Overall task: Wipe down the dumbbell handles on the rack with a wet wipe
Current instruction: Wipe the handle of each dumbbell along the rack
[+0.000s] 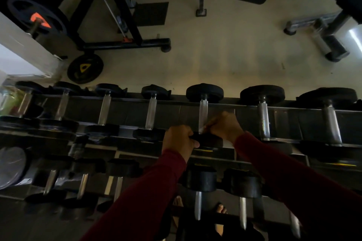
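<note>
A dark dumbbell rack point(244, 106) runs across the view with a row of black-headed dumbbells on its top tier. My left hand point(179, 140) grips the near black head point(209, 141) of the middle dumbbell. My right hand point(225, 126) pinches a small pale wet wipe point(203, 128) against the lower end of that dumbbell's knurled steel handle point(203, 111). Most of the wipe is hidden under my fingers. Other steel handles point(263, 119) stand to either side.
A lower tier holds more dumbbells point(201, 182) near my feet point(220, 210). Beyond the rack lie a pale floor, a weight plate point(85, 68) leaning at the left, a black machine frame point(127, 43) and bench legs point(321, 41) at the right.
</note>
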### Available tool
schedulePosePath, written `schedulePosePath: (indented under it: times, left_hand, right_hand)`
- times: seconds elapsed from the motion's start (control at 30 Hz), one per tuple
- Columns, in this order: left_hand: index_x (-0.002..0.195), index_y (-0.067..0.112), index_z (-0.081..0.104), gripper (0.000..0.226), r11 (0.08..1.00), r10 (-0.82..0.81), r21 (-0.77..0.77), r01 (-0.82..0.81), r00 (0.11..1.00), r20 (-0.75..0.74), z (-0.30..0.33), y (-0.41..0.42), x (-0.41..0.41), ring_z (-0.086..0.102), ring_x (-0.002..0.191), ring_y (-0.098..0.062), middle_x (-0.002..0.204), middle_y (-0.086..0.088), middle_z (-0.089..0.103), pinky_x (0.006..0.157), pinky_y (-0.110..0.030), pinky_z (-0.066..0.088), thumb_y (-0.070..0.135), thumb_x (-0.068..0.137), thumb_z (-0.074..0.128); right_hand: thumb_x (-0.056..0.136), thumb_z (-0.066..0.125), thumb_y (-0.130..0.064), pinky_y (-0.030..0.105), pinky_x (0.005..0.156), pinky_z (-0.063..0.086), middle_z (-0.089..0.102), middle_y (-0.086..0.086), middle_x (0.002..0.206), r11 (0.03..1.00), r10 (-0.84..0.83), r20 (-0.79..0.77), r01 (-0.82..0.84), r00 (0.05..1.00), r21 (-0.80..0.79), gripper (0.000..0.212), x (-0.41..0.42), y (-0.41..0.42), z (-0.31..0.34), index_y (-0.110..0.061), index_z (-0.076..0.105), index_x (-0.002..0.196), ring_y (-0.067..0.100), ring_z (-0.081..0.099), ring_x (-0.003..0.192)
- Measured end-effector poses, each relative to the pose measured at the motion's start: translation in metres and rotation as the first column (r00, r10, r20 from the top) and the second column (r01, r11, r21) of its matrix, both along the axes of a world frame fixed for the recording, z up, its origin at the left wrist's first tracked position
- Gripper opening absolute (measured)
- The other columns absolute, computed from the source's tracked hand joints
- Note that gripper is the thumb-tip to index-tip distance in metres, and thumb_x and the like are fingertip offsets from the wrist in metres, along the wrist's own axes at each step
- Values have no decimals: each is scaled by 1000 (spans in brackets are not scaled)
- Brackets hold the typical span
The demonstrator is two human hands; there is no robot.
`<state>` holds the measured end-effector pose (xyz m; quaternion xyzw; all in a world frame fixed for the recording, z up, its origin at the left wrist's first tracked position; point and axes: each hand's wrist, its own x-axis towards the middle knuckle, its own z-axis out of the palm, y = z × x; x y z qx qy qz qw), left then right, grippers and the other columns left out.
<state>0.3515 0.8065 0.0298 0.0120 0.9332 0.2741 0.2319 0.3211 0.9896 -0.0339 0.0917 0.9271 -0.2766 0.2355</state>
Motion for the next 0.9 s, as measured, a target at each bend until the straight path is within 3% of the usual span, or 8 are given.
schedulePosePath:
  times: [0.1,0.2,0.37,0.5,0.57,0.67,0.77,0.9]
  left_hand:
    - [89,23,73,18,1000,10,23,-10,1000,-25,-1,-3,2,64,87,-9,88,8,69,88,-32,55,27,74,84]
    - [87,21,74,20,999,21,29,-20,999,-38,0,-4,3,64,90,-11,91,6,70,90,-30,53,29,73,85]
    - [84,22,74,24,999,-8,52,7,1000,9,2,-8,-2,64,85,-9,85,6,70,87,-32,54,34,68,87]
    - [98,24,74,39,998,-25,58,26,1000,-17,-1,-13,-5,64,95,-11,97,6,71,91,-33,52,39,65,88]
    - [100,23,73,38,997,-31,70,32,999,-20,-2,-14,-7,63,93,-11,98,5,70,92,-33,52,36,67,88]
    - [90,24,74,30,996,-74,54,75,997,-25,-2,-15,-9,61,81,-7,86,6,70,86,-33,54,37,67,88]
    - [86,24,73,30,995,-73,66,73,997,-8,-2,-15,-11,64,81,-7,82,7,69,83,-33,56,40,65,88]
    - [97,22,73,35,992,-61,112,63,998,-19,-13,-17,-12,62,90,-6,97,7,69,84,-23,49,36,68,88]
  right_hand:
    - [85,70,-48,27,74,58,66,1,96,986,35,10,-36,999,165,38,-12,-20,6,-18,65,106,11,65,81]
    - [94,63,-34,21,56,51,57,0,80,978,23,-73,-8,997,210,27,-18,-44,10,-8,61,103,8,60,67]
    - [91,67,-43,21,54,45,56,2,82,948,35,15,-38,999,316,41,-22,-47,22,-6,60,107,10,56,67]
    - [74,81,-49,27,74,56,62,3,98,968,-162,154,126,975,215,52,-14,-23,22,-14,59,106,13,63,85]
    - [77,78,-47,24,77,56,65,1,100,977,-109,69,94,992,193,42,-8,-22,13,-18,63,103,7,63,84]
    - [87,71,-42,6,61,43,71,-8,94,992,-20,-198,44,980,119,16,3,-30,2,-26,70,92,-11,55,67]
    - [90,69,-35,9,64,49,69,-11,84,971,-227,-402,237,887,-26,11,-3,-33,3,-24,72,88,-10,59,66]
    - [90,72,-29,11,62,52,67,-14,74,845,-523,-441,511,729,-159,9,-27,-35,10,-24,72,83,-7,61,61]
